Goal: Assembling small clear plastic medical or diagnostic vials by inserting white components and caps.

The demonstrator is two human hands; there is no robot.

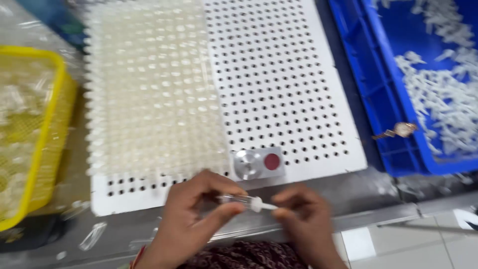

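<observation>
My left hand [191, 219] pinches a small clear tube [234, 199] near the front edge of a white perforated board [298, 99]. My right hand [303, 219] holds the thin white tip [264, 205] at the tube's other end; the two pieces meet between my hands. The left half of the board carries several rows of upright translucent white pieces [154, 89]. A small grey block with a round metal knob and a red button [260, 163] sits on the board just above my hands.
A yellow mesh basket [50, 139] with pale parts stands at the left. A blue crate [393, 119] at the right holds many small white pieces, with a wristwatch [403, 130] lying on its rim. Loose parts lie on the grey bench edge.
</observation>
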